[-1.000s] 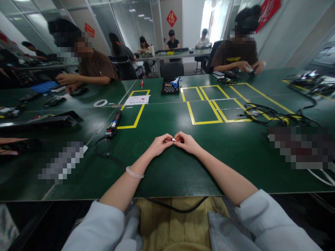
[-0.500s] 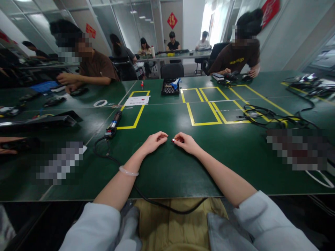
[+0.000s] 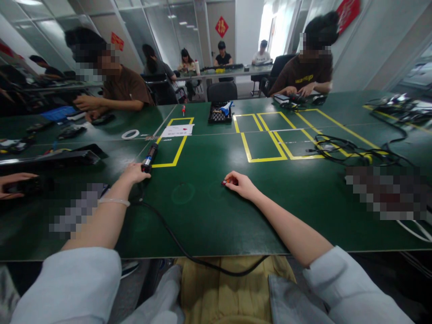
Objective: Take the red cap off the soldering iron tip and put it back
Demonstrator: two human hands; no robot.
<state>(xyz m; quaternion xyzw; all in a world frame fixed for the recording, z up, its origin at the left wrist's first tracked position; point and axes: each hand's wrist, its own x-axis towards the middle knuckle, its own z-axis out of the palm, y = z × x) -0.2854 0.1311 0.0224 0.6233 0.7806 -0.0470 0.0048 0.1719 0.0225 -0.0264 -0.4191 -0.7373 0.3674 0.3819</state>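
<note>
My left hand is at the near end of a black cylindrical corded tool with a blue-and-white band. Its fingers and thumb close around that end and partly hide it. The tool lies at a slant beside a yellow tape outline. At the middle of the table, my right hand rests with thumb and fingers pinched on a small red piece. Most of that piece is hidden by the fingers, and its kind is too small to tell.
A black cable loops over the table's front edge. Farther back are a white paper, a tape roll and a black tray with a blue-white item. Tangled cables lie right. Co-workers sit across and at left.
My left hand has moved left from near my right hand to the black corded tool and closed around its near end. My right hand stays in place with the small red piece.
</note>
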